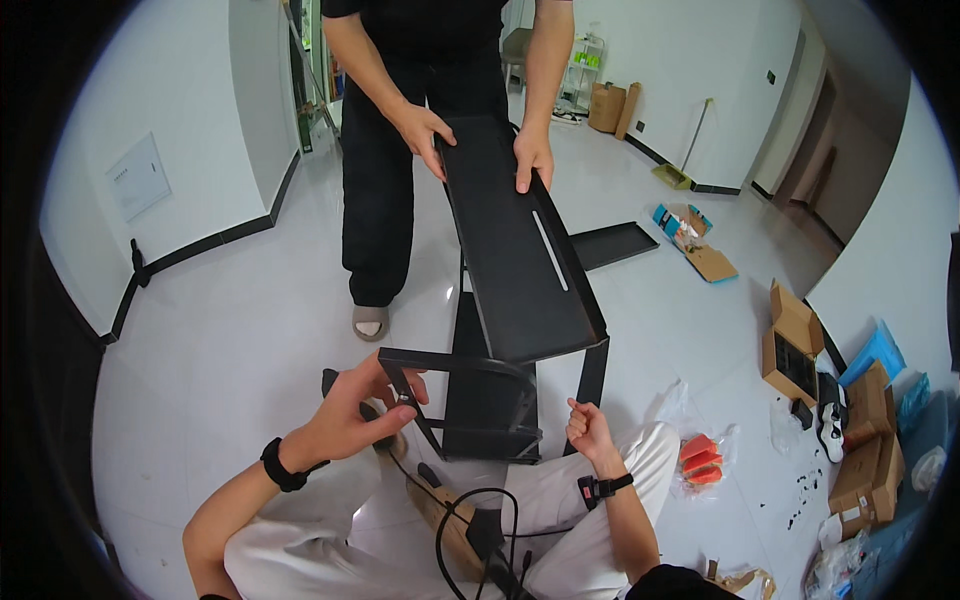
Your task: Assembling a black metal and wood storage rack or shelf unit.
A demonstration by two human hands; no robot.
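A black metal frame [455, 360] with slim bars stands upright before me. My left hand [362, 402] is around its left upright, fingers behind the bar and thumb in front, beside a small shiny screw [404, 398]. By the frame's right leg [592, 372], my right hand [590, 432] is closed with its fingers curled; whatever it may hold is too small to make out. Over the frame, a long black metal shelf panel [515, 250] with raised edges and a white slot-like strip slopes toward me. Another person's left hand [534, 158] and right hand [425, 135] hold its far end.
Black cables [480, 500] loop between my legs. A second black tray [612, 245] lies on the floor behind the frame. Red pieces in clear plastic [700, 460], an opened cardboard box [790, 350], shoes [832, 420] and more cartons [868, 470] lie to the right.
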